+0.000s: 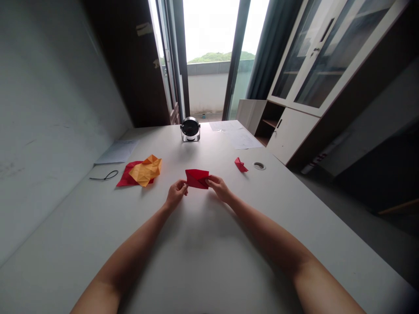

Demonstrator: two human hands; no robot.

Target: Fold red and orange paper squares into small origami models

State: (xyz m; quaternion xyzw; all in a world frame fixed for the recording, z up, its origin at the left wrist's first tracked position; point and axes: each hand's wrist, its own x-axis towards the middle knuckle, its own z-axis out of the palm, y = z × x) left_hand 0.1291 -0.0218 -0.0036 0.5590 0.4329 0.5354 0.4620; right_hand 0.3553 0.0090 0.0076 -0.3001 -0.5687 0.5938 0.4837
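A folded piece of red origami paper [197, 178] is held up just above the white table, with a slanting crease across its face. My left hand [177, 192] pinches its lower left edge between thumb and fingers. On the other side, my right hand [218, 186] grips the right edge, its thumb on the front of the paper. Off to the right lies a small folded red paper figure [241, 165]. To the left, a creased orange paper sheet [146, 170] rests on top of a red paper sheet [123, 178].
A round black device on a metal stand [190, 128] stands at the back of the white table [203, 253]. A black cable tie [108, 175] and papers [117, 151] lie at the left. At right are a cable hole [259, 166] and more papers [245, 139]. A wall borders the left side.
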